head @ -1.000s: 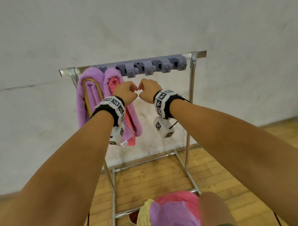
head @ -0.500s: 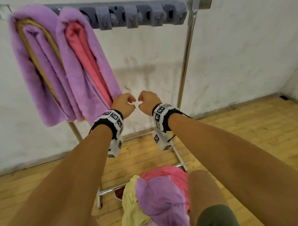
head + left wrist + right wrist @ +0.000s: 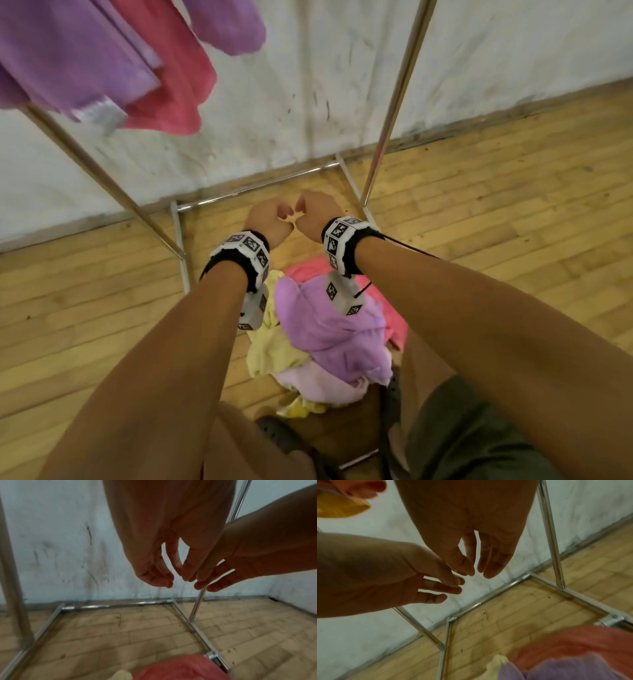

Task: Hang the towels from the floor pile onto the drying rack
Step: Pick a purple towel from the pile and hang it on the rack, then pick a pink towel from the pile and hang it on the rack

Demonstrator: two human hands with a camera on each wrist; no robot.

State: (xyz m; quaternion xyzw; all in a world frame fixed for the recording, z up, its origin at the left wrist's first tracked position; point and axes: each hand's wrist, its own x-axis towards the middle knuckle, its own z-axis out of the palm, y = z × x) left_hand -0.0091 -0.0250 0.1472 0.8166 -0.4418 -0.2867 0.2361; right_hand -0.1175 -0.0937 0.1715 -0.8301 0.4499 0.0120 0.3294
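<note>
The floor pile lies under my wrists: a purple towel (image 3: 329, 329) on top, a yellow one (image 3: 270, 349) to its left, a pink one (image 3: 390, 308) behind it and a pale pink one (image 3: 318, 383) in front. My left hand (image 3: 274, 219) and right hand (image 3: 310, 212) hover side by side above the rack's base, almost touching. Both hold nothing. In the wrist views the left fingers (image 3: 154, 576) and right fingers (image 3: 489, 566) hang loosely. Purple towels (image 3: 68, 61) and a pink towel (image 3: 171, 78) hang on the rack at the top left.
The rack's right pole (image 3: 394, 102) stands just right of my hands, and its left pole (image 3: 102, 178) slants off to the left. The base bar (image 3: 257, 188) runs along the white wall. My knees and a dark shoe (image 3: 284, 435) are close behind the pile on the wooden floor.
Both hands have come down together from the rack's top bar to just above the floor. The view has tilted down, and the pile now lies under the wrists.
</note>
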